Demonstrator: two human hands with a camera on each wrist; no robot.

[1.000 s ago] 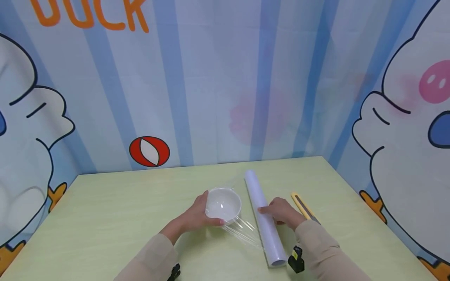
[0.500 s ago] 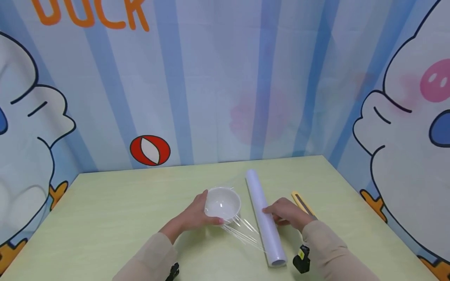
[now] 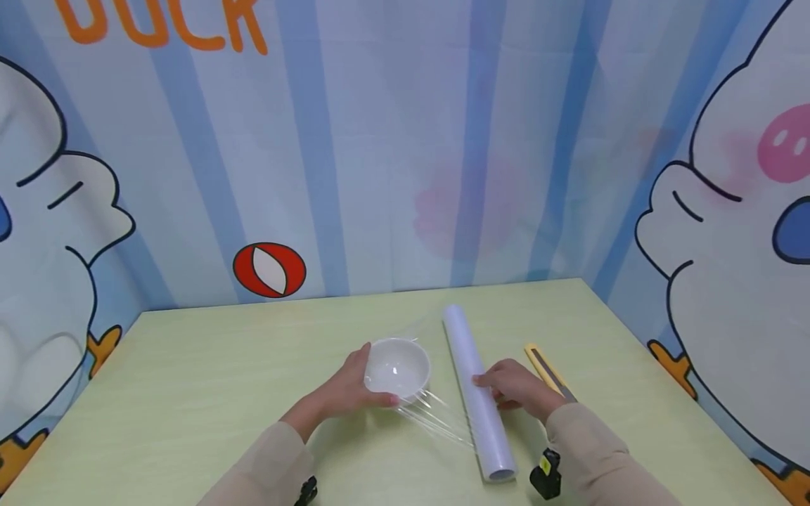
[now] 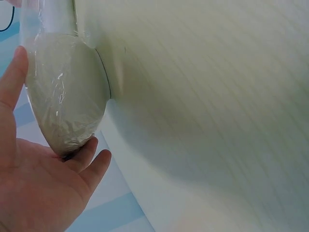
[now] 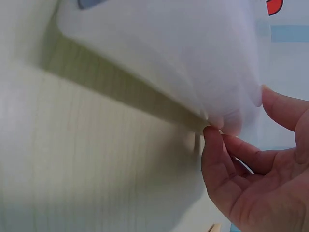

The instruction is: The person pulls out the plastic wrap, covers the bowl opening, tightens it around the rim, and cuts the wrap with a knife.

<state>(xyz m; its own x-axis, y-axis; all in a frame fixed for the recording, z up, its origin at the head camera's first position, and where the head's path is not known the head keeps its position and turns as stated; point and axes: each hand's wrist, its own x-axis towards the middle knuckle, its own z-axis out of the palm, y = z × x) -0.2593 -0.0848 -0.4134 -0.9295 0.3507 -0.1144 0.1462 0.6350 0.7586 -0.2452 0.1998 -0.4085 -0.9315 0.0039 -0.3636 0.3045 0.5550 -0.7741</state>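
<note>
A white bowl (image 3: 397, 367) stands on the table with clear cling film (image 3: 436, 424) over it. My left hand (image 3: 342, 391) grips the bowl from its left side, thumb at the near rim and fingers round the far side. In the left wrist view, the wrinkled film clings to the bowl's wall (image 4: 67, 87). From the bowl the film stretches rightward to a long cling film roll (image 3: 479, 397) lying lengthwise on the table. My right hand (image 3: 520, 386) holds this roll about its middle, thumb on top; in the right wrist view, fingertips (image 5: 212, 135) curl beneath it.
A yellow utility knife (image 3: 548, 371) lies just right of the roll, partly behind my right hand and sleeve. The pale green table (image 3: 240, 372) reaches back to a striped blue cloth backdrop (image 3: 392, 154) with printed cartoon figures.
My right hand has shifted slightly right along the top of the roll. My left hand and the bowl have moved a little to the left. The film remains stretched between bowl and roll.
</note>
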